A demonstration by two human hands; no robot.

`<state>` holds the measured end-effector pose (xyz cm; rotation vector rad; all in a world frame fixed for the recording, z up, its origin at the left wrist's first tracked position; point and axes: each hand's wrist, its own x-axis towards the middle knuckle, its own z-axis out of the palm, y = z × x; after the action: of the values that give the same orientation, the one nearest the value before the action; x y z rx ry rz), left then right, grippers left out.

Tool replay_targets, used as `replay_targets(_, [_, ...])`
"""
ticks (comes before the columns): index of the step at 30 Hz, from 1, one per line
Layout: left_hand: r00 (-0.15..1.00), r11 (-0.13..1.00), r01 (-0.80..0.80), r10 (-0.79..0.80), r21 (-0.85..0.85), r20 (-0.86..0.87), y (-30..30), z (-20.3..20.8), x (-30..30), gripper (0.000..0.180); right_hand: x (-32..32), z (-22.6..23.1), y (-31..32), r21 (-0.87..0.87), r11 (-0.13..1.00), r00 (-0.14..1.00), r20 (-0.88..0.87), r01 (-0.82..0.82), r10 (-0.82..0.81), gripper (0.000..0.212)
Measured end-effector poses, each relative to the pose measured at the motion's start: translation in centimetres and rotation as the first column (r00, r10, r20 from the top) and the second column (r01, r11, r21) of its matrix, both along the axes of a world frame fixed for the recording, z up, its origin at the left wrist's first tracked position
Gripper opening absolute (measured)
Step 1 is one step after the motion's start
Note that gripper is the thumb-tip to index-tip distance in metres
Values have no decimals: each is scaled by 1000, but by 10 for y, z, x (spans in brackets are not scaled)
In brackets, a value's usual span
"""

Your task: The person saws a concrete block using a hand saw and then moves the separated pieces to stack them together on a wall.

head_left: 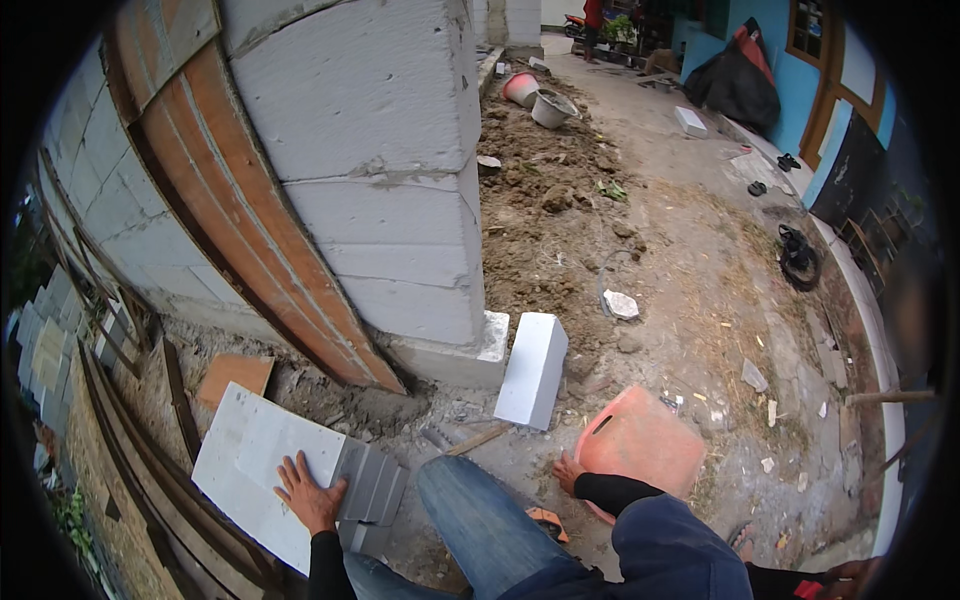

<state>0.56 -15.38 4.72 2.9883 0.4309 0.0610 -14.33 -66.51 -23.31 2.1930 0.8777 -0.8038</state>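
My left hand lies flat, fingers spread, on the broad face of a white aerated concrete block. More grey-white blocks stand against its right side. At the left edge of a faded red plastic panel with a slot in it, my right hand appears closed on the rim; its fingers are partly hidden. Another white block stands by the wall corner. A wooden handle rests on the ground in front of it. Beside my knee lies an orange and black object.
A block wall with an upright wooden board rises ahead. Planks lie at left. Dug soil and a bucket are farther off. Another person's hand shows at lower right; someone in red stands far back.
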Motion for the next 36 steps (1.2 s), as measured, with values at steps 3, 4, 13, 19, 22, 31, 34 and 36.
replay_targets(3, [1000, 1000, 11, -11, -7, 1, -3, -1, 0, 108, -4, 8, -11, -26, 998, 994, -93, 53, -55, 58])
replay_targets(4, [1000, 1000, 18, -18, -19, 3, -7, -3, 1, 108, -6, 14, -20, -49, 995, 987, -132, 90, -96, 61])
replay_targets(13, [999, 1000, 24, -24, -4, 39, 0, -1, -1, 108, -12, 90, -18, -88, 996, 918, -393, 16, -50, 56])
replay_targets(19, [1000, 1000, 16, -16, 12, -4, -2, 8, -2, 107, -23, 107, -44, -46, 999, 943, -332, 20, -34, 59])
replay_targets(22, [996, 998, 57, -59, 28, 63, 3, -10, 5, 106, -9, 157, -75, 33, 998, 969, -244, 50, -40, 59])
replay_targets(31, [998, 997, 58, -59, 42, 30, 7, -5, 0, 105, 5, 280, -202, 183, 804, 783, 190, 565, -593, 68])
replay_targets(34, [996, 995, 75, -78, 67, 52, 10, -13, 2, 105, -9, 312, -225, 338, 670, 635, 224, 661, -739, 71])
replay_targets(36, [995, 994, 78, -82, 80, 49, 11, -15, 2, 105, -18, 335, -226, 462, 565, 508, 255, 683, -823, 71])
